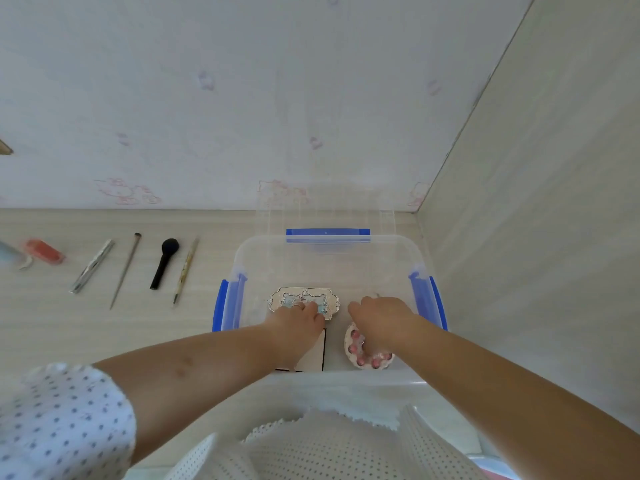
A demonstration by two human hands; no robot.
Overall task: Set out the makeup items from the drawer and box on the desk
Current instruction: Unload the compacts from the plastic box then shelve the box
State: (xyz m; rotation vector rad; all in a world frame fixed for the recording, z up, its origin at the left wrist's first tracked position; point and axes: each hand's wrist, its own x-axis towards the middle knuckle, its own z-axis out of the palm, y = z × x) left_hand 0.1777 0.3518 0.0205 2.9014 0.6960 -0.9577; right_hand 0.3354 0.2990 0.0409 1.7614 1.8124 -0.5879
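On the worktop [104,327]: clear storage box [242,258] with blue latches, the landmark for all positions below.
Inside the box, left half: ornate silver compact [294,296] lying flat on the bottom.
Left hand [298,320]: reaches into the box; its grip curls over the compact's near edge.
Inside the box, near right: round pink case [360,355] with pink beads, partly under the right wrist.
Right hand [381,317]: inside the box, fingers curled downward; whether this grip holds anything cannot be told.
Left of the box: thin patterned brush [186,271], black powder brush [165,261], slim dark-tipped brush [125,271], silver pen-shaped tube [91,267], red tube [45,251], set in a row.
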